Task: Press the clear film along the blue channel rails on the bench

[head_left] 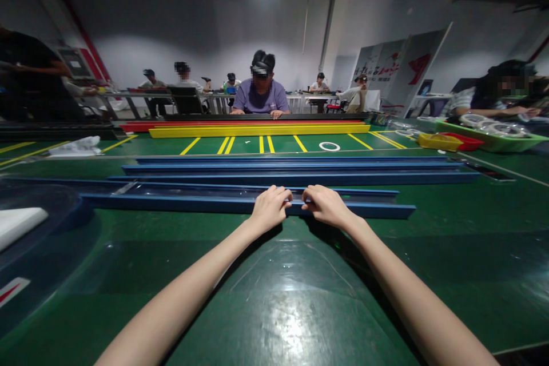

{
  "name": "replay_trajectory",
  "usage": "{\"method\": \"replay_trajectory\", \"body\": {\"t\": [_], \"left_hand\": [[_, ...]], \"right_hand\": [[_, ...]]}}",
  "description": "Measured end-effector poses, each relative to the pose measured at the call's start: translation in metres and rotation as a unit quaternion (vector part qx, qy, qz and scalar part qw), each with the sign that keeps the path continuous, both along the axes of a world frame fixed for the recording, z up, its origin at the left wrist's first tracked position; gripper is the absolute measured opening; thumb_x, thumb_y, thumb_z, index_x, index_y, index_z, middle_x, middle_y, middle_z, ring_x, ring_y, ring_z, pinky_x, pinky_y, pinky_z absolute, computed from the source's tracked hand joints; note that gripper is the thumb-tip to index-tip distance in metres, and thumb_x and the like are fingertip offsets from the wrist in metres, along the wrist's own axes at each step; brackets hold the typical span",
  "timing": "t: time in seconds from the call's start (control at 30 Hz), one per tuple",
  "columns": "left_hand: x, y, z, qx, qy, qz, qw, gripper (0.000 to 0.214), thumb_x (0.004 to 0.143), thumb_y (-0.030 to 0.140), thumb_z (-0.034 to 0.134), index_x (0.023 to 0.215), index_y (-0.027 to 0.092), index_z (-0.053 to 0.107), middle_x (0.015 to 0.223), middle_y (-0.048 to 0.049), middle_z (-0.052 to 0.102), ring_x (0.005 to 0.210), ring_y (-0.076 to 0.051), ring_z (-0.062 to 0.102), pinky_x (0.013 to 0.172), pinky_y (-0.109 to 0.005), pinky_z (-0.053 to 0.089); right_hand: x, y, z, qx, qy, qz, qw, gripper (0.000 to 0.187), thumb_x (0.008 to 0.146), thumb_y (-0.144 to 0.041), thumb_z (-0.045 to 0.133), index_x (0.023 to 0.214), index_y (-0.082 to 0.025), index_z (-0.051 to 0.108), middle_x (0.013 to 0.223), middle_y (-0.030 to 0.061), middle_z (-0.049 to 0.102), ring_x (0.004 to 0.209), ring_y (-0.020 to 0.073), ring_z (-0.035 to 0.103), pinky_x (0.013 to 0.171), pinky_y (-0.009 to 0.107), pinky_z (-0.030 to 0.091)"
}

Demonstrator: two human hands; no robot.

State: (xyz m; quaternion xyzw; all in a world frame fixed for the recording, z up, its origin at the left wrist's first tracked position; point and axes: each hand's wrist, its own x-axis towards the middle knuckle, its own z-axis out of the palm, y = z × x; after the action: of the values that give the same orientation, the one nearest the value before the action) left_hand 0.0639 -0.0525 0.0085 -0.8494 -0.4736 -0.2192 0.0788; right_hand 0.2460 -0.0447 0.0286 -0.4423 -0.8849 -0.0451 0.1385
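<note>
The near channel [193, 203] is long, blue, two-walled. The left hand [271, 205] and right hand [326, 206], both half curled, touch it; whether gripping, I cannot tell. One white ring [330, 150] lies beyond.

Blue channel [171, 204] partly hidden by hands [270, 206], white object [19, 226] cut off (left edge), lettering [373, 72] blurred

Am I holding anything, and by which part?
Your left hand and right hand are at the nearest blue rail, over its near wall; grip unclear.
</note>
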Motion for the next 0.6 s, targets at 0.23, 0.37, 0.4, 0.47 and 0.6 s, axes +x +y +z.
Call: {"method": "replay_trajectory", "body": {"t": [0.23,0.37,0.4,0.47,0.6], "left_hand": [[0.0004,0.0000,0.0006,-0.014,-0.005,0.004,1.000,0.006,0.080,0.020,0.048,0.083,0.023,0.052,0.082,0.0027,0.057,0.080,-0.015,0.047,0.065,-0.025,0.036],[0.0007,0.0010,0.0008,-0.011,-0.007,0.003,1.000,0.005,0.079,0.021,0.049,0.082,0.023,0.052,0.082,0.0032,0.057,0.079,-0.015,0.047,0.063,-0.025,0.036],[0.0010,0.0013,0.0010,-0.010,-0.006,0.004,1.000,0.005,0.079,0.021,0.049,0.081,0.023,0.052,0.082,0.0033,0.057,0.079,-0.015,0.047,0.063,-0.025,0.036],[0.0015,0.0018,0.0012,-0.009,-0.004,0.007,1.000,0.004,0.079,0.021,0.049,0.081,0.023,0.052,0.082,0.0033,0.058,0.079,-0.015,0.047,0.062,-0.025,0.036],[0.0023,0.0018,0.0006,-0.004,0.000,0.011,1.000,0.004,0.079,0.020,0.050,0.080,0.023,0.052,0.081,0.0032,0.058,0.079,-0.015,0.047,0.062,-0.025,0.036]], "right_hand": [[-0.0001,0.0007,-0.0015,0.004,-0.007,0.017,1.000,0.007,0.076,-0.020,0.049,0.082,-0.018,0.052,0.081,0.0035,0.055,0.076,0.0139,0.047,0.063,0.023,0.030],[-0.0012,0.0002,0.0004,-0.008,-0.010,0.013,1.000,0.006,0.075,-0.019,0.049,0.081,-0.018,0.052,0.081,0.0030,0.055,0.075,0.0132,0.047,0.062,0.022,0.030],[-0.0015,0.0000,0.0007,-0.009,-0.011,0.013,1.000,0.006,0.075,-0.019,0.049,0.080,-0.018,0.052,0.081,0.0030,0.055,0.075,0.0132,0.047,0.062,0.022,0.030],[-0.0019,-0.0002,0.0011,-0.010,-0.011,0.010,1.000,0.005,0.075,-0.019,0.049,0.080,-0.018,0.052,0.081,0.0030,0.055,0.075,0.0133,0.047,0.062,0.022,0.030],[-0.0020,-0.0001,0.0011,-0.016,-0.005,-0.005,1.000,0.004,0.075,-0.019,0.051,0.078,-0.018,0.053,0.080,0.0031,0.055,0.075,0.0134,0.048,0.063,0.022,0.031]]}}
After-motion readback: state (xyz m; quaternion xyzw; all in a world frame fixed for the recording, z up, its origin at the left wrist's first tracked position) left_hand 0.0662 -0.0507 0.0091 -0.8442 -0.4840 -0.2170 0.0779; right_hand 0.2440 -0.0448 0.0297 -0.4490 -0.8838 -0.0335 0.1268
